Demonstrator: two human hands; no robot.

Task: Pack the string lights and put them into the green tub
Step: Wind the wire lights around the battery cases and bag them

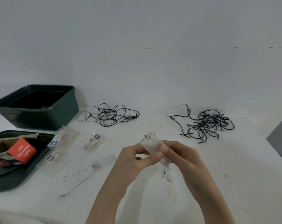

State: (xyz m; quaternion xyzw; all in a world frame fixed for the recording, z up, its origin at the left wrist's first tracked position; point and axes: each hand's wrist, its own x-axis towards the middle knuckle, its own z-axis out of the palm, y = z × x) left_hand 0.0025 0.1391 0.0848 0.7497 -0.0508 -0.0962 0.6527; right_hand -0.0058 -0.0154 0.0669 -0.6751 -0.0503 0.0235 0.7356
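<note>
Both hands, left hand (137, 156) and right hand (179, 155), grip a clear pack (153, 145) above the smudged white table (217, 167), pale wall (137, 46) behind

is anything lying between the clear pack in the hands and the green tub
Yes: small clear plastic boxes with purple labels lie on the white table between the clear pack and the dark green plastic tub. Its top is open.

Plain pale wall (137, 38); smudged white table (233, 175); even light.
</note>
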